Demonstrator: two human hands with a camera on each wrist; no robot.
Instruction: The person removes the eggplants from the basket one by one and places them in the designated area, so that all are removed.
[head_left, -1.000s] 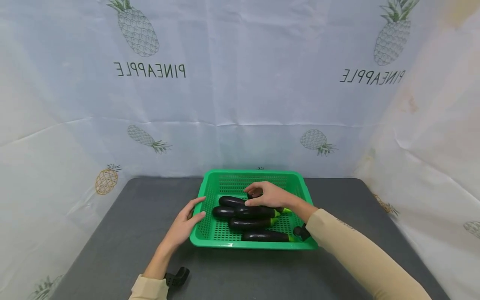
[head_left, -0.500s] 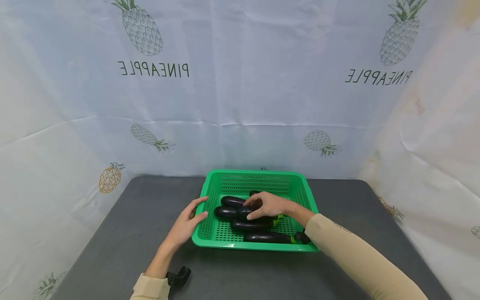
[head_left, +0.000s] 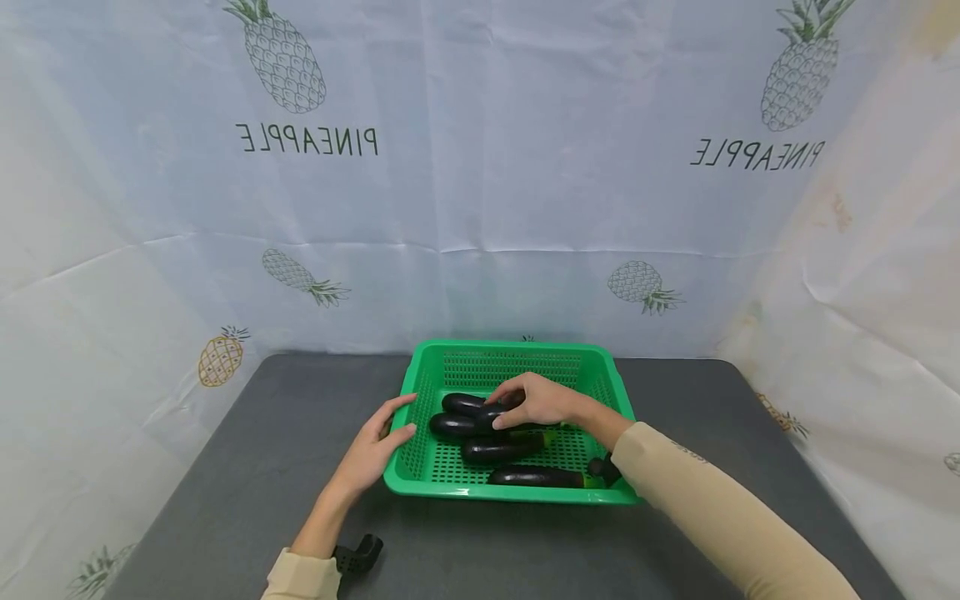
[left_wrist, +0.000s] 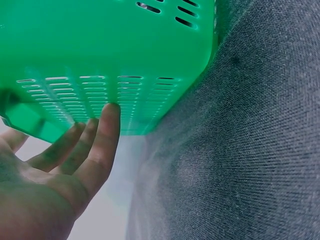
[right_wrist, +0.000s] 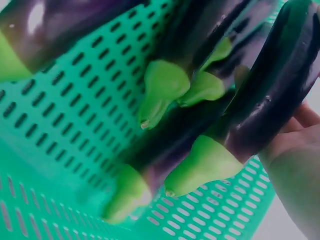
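A green perforated plastic basket (head_left: 510, 495) holds several dark purple eggplants with green caps. My right hand (head_left: 540, 398) reaches into it from the right and grips an eggplant (head_left: 490, 416) in the upper part of the pile. In the right wrist view that held eggplant (right_wrist: 272, 95) tilts above the others, its cap toward the camera. My left hand (head_left: 366, 454) holds the basket's left rim, thumb over the edge. The left wrist view shows its other fingers (left_wrist: 105, 137) against the outer wall.
One eggplant (head_left: 534, 476) lies apart along the basket's front wall; another (head_left: 495, 451) is just behind it. The basket stands on a dark grey table (head_left: 315, 383). A white pineapple-print curtain (head_left: 480, 183) hangs behind and at both sides.
My right hand has come from the back of the pile onto an eggplant, gripped it and raised it slightly. The left hand has stayed at the rim.
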